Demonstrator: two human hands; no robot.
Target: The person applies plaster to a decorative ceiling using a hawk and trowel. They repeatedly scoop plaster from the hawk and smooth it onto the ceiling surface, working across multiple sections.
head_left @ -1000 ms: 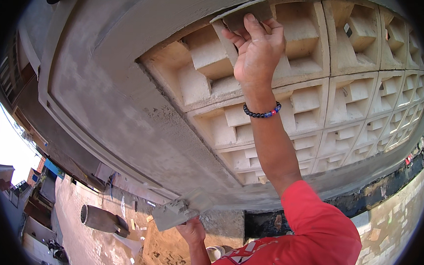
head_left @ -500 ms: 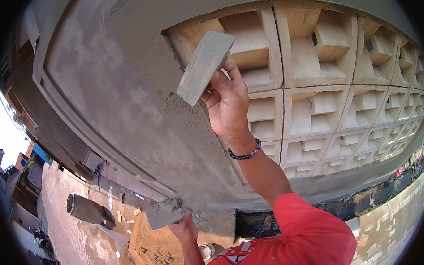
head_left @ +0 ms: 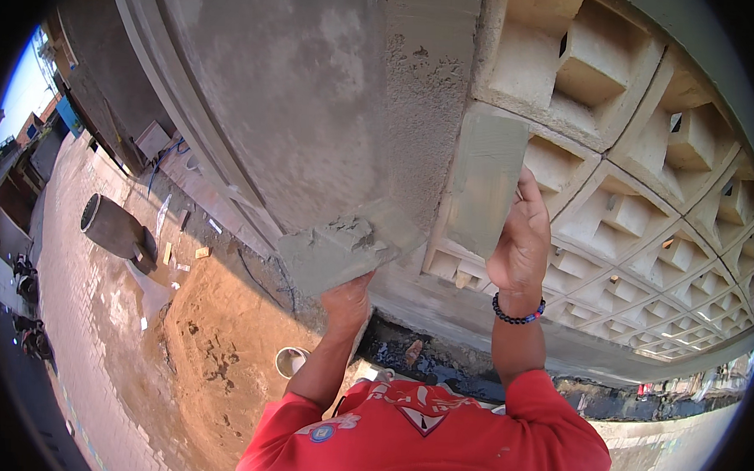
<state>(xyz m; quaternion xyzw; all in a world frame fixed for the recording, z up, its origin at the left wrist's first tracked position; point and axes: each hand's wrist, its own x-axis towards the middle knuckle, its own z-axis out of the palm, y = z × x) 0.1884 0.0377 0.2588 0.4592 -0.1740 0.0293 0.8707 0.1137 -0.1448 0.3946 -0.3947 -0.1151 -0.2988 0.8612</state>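
Observation:
My right hand (head_left: 524, 242), with a beaded bracelet on its wrist, grips a flat rectangular plastering float (head_left: 484, 181) coated in grey mortar. The float is raised in front of the edge between the wall and the pale vent blocks (head_left: 601, 216). Lower and to the left, my left hand (head_left: 346, 297) holds a mortar hawk (head_left: 308, 264) from below, its fingers mostly hidden under it. A lump of wet mortar (head_left: 349, 233) rests on the hawk. Beside the vent blocks runs a rough strip of fresh mortar (head_left: 425, 94) on the smoother grey wall (head_left: 283, 71).
A sand heap (head_left: 212, 346) lies on the ground below, with a white bucket (head_left: 291, 361) near my left forearm. Farther left lies a dark barrel (head_left: 112, 226) among scraps. A dark wet trench (head_left: 397, 347) follows the wall's foot.
My right hand has brought the float down and to the right, now more upright. The hawk in my left hand has come up, nearer the float. The view has turned.

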